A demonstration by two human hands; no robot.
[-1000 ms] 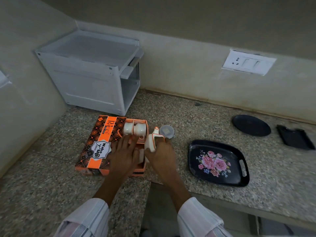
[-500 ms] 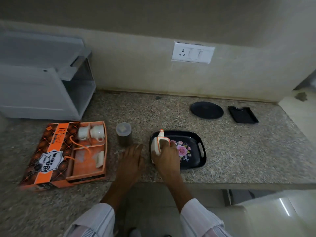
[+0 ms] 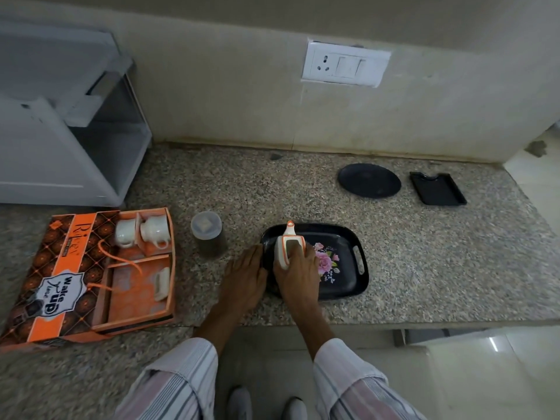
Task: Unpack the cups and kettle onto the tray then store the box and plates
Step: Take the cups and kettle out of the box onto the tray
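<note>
Right hand (image 3: 298, 271) is wrapped around the kettle (image 3: 286, 248), the white one with orange trim. I've got it over the left end of the tray (image 3: 348, 237), spout pointing away toward the wall. Can't tell if the kettle base is touching the tray floor, since the hand covers it.

Left hand (image 3: 244, 278) is flat and loose, holding nothing, fingers stretched forward. Fingertips sit right at the tray's left rim; whether they press on it I can't tell.

The tray is black with a pink flower print, near the front edge of the counter (image 3: 424, 253).

The box (image 3: 60, 277) lies open well to the left on the counter, orange with a dark pattern. Two white cups (image 3: 142, 231) are still in its upper compartment, side by side. A white piece (image 3: 162, 283) rests against the right wall of the lower compartment; can't tell what it is.

A small jar (image 3: 207, 237) with a clear lid stands between the box and the tray, near my left hand but apart from it.

A round black plate (image 3: 369, 180) and a rectangular black plate (image 3: 438, 188) lie side by side at the back right, well apart from the tray.

A white cabinet (image 3: 60, 131) stands at back left, behind the box.
</note>
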